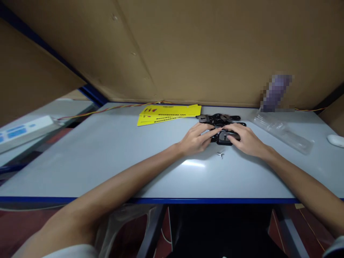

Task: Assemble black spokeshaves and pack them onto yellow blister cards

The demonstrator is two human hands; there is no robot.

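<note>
A black spokeshave with a grey metal plate lies on the table between my two hands. My left hand is closed at its left side, with the index finger stretched across toward the other hand. From the right, my right hand grips the same tool, its thumb on the grey plate and its fingers bent over the top. The fingertips of both hands nearly meet, and parts of the tool are hidden under them. More black spokeshaves are heaped just behind. A few small silvery screws lie in front.
Yellow cards printed "WOODWORKING TOOL" overlap at the back. Clear plastic packaging and a blurred purple object are at right. A white mouse-like object sits at the right edge. Brown panels wall the table's back.
</note>
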